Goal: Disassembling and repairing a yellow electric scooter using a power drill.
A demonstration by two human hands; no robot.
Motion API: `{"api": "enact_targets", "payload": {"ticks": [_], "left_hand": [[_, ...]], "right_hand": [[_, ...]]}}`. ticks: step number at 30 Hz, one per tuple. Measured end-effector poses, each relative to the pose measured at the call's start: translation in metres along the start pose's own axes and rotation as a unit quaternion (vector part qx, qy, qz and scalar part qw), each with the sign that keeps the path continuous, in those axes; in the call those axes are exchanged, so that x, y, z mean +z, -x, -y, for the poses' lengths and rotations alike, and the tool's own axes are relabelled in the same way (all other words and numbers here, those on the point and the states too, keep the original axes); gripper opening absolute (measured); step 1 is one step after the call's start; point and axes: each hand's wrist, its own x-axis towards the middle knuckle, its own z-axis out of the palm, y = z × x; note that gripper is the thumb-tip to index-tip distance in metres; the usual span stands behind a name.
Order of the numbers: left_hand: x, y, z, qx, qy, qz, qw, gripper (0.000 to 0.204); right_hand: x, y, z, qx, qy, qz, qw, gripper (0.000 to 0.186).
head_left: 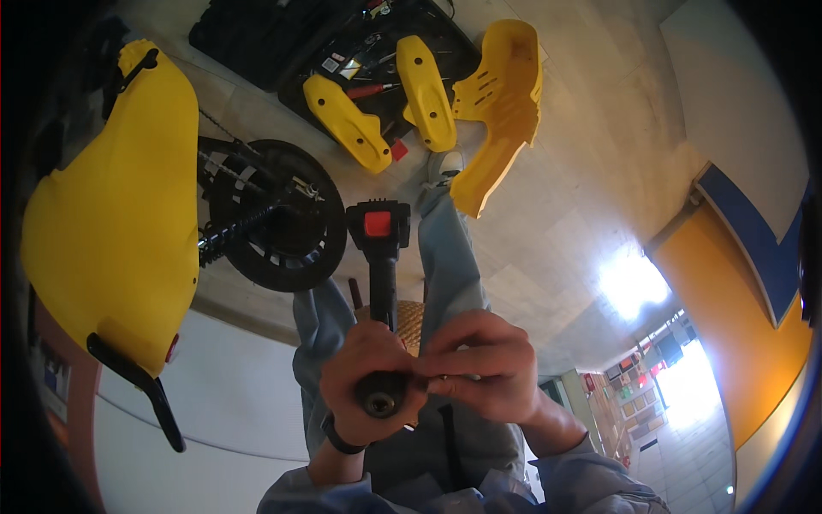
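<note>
My left hand point(351, 364) is wrapped round a black cordless drill point(383, 287). Its round chuck end point(381, 396) points up toward me, and the battery base with a red patch lies away from me. Close beside the chuck, my right hand point(488, 364) is closed in a pinch, its fingertips touching or almost touching the left hand. A small shiny bit shows between those fingertips, too small to name. Both hands are over my lap, between my legs.
Left stands a small motorbike with yellow bodywork point(128, 206) and a black wheel point(278, 214). Ahead lies an open black toolbox point(295, 111) with yellow plastic covers point(347, 120) point(425, 94) on it. A curved yellow fairing point(505, 111) is beside my shoe point(445, 165). An orange panel point(728, 300) stands right.
</note>
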Motion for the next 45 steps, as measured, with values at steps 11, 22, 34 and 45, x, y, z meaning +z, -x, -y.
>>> {"api": "enact_targets", "payload": {"ticks": [11,22,34,45], "left_hand": [[-0.013,-0.021,-0.022,-0.001,-0.092,-0.012,0.996,0.025],[-0.02,-0.029,-0.023,-0.006,-0.08,0.007,0.997,0.025],[-0.026,-0.025,-0.024,-0.01,-0.083,-0.025,0.996,0.025],[-0.022,0.042,0.076,-0.255,0.143,-0.08,0.953,0.014]], "right_hand": [[0.003,-0.015,0.007,-0.052,0.058,0.004,0.997,0.029],[0.009,-0.024,0.012,-0.101,0.112,-0.012,0.989,0.03],[0.013,-0.039,0.005,-0.08,0.05,0.028,0.995,0.02],[0.016,-0.161,-0.184,0.213,0.134,-0.118,0.961,0.025]]}}
